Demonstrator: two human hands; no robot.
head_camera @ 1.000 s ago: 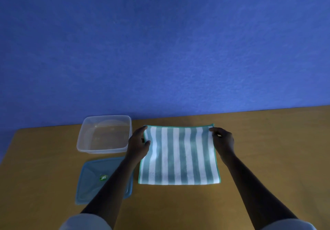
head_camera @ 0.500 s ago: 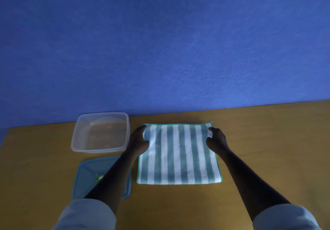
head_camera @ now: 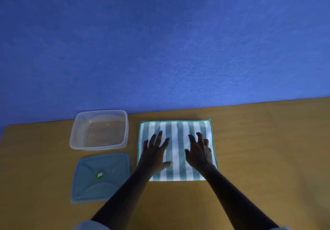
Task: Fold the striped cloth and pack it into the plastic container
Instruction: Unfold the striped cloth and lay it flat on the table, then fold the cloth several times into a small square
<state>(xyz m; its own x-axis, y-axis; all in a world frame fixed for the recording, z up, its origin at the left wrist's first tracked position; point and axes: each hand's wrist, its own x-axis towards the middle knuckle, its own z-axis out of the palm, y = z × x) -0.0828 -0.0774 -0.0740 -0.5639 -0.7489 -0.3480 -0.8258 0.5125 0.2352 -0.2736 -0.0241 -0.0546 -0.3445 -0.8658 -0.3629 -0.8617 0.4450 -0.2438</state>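
Observation:
The striped cloth [head_camera: 178, 129], teal and white with a green hem, lies flat on the wooden table as a rough square. My left hand [head_camera: 154, 153] rests palm down on its left half, fingers spread. On the right half my right hand [head_camera: 200, 152] also lies flat with fingers apart. Neither hand grips anything. The clear plastic container [head_camera: 100, 146] stands empty to the left of the cloth, a small gap between them.
The container's blue lid [head_camera: 100, 188] lies flat in front of the container, close to my left forearm. The wooden table [head_camera: 267, 158] runs back to a blue wall [head_camera: 160, 42].
Both hands have let go of the cloth's far corners and come back toward me, flattening onto its middle with fingers spread. The cloth has stayed in place.

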